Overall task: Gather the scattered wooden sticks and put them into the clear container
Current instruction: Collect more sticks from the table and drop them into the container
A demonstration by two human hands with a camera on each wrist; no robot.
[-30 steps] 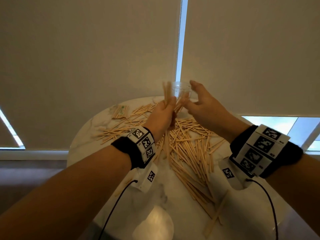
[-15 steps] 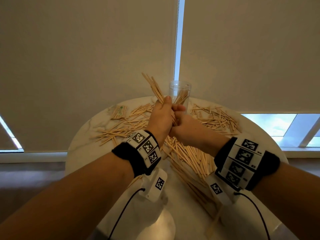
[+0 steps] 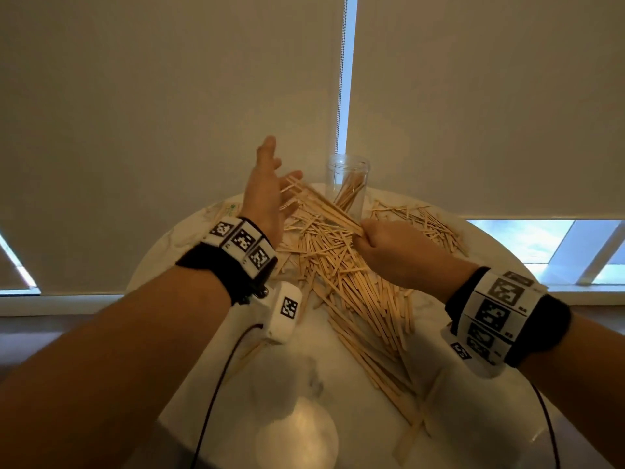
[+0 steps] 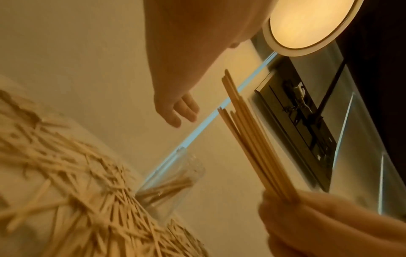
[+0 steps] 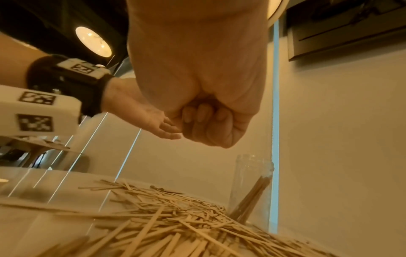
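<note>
A clear cylindrical container stands upright at the far side of the round table, with several wooden sticks leaning inside it. My right hand grips a bundle of sticks that points up and left, in front of the container. In the left wrist view the same bundle rises from my right fist. My left hand is raised with straight, spread fingers, just left of the bundle's tips, holding nothing. Many loose sticks lie scattered over the table.
The white marble table has its near part bare, with a lamp's reflection on it. More sticks lie to the right of the container. Pale roller blinds hang close behind the table's far edge.
The bundle passed from my left hand to my right. My left hand let go and opened, lifting up and left. My right hand tilted the bundle lower.
</note>
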